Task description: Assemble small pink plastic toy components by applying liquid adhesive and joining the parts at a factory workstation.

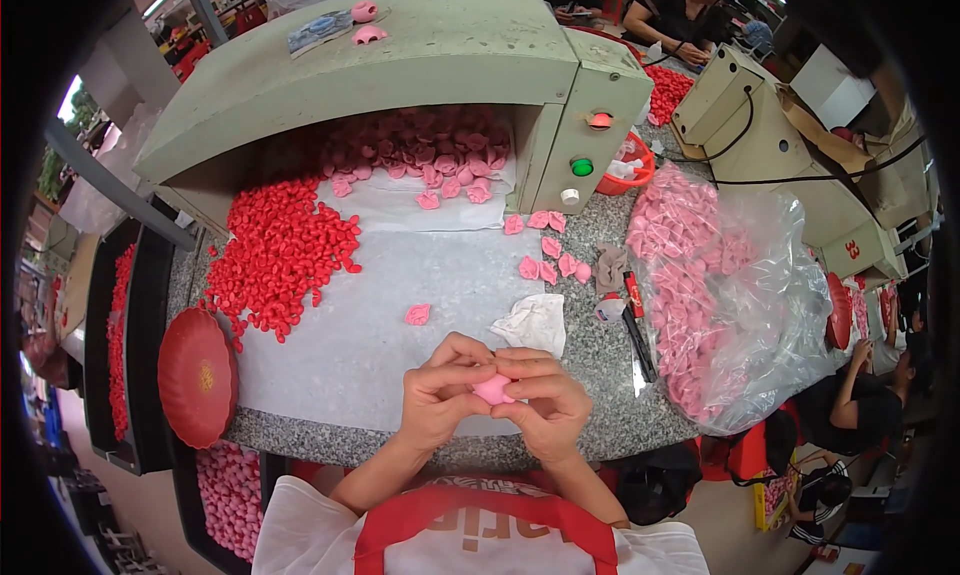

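Above the near edge of the worktop, I pinch a small rounded pink piece (494, 390), soft or rubbery in look, between both hands. My left hand (438, 395) has its fingers and thumb closed on the piece's left side. From the other side, my right hand (550, 395) grips it with thumb and fingertips. The fingers cover much of it. A single pink shell-like piece (417, 315) lies on the white sheet (390, 265) just beyond my left hand. A crumpled white cloth (530, 324) lies beyond my right hand.
A pale green hooded machine (400, 55) spans the back, pink shells beneath it. Red pieces (285, 250) are heaped at left, near a red bowl (197, 375). A plastic bag of pink shells (685, 295), black pens (638, 343) and a red marker (633, 293) lie right. Co-workers sit beyond.
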### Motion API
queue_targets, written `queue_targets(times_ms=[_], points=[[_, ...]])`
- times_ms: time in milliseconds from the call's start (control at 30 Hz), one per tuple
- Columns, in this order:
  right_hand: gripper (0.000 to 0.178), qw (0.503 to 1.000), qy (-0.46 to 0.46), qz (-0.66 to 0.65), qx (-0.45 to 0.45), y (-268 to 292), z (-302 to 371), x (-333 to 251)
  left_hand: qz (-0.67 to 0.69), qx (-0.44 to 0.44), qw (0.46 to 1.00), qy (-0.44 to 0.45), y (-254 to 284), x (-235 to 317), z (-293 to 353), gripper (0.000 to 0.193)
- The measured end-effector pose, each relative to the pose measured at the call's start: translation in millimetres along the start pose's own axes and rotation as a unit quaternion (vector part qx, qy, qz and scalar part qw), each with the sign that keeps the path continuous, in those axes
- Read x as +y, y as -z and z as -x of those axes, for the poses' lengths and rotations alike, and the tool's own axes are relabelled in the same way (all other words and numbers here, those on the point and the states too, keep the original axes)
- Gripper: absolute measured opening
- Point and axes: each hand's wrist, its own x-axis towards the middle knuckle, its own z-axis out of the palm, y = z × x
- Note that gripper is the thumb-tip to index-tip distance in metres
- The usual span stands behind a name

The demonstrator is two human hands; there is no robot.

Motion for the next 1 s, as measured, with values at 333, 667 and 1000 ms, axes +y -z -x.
queue_targets(times_ms=[333, 667, 1000], points=[[0.021, 0.998, -0.026, -0.056, 0.006, -3.1, 4.1, 2.2, -0.049, 0.006, 0.998, -0.033, 2.7, -0.4, 2.6, 0.030], [0.014, 0.963, -0.261, 0.054, 0.038, 0.3, -6.6, 16.6, 0.271, 0.227, 0.878, 0.323, 11.6, -3.5, -3.6, 0.035], [0.026, 0.953, -0.301, 0.032, 0.035, 0.2, -11.0, 13.8, 0.468, 0.211, 0.767, 0.385, 17.6, -5.4, 0.6, 0.042]])
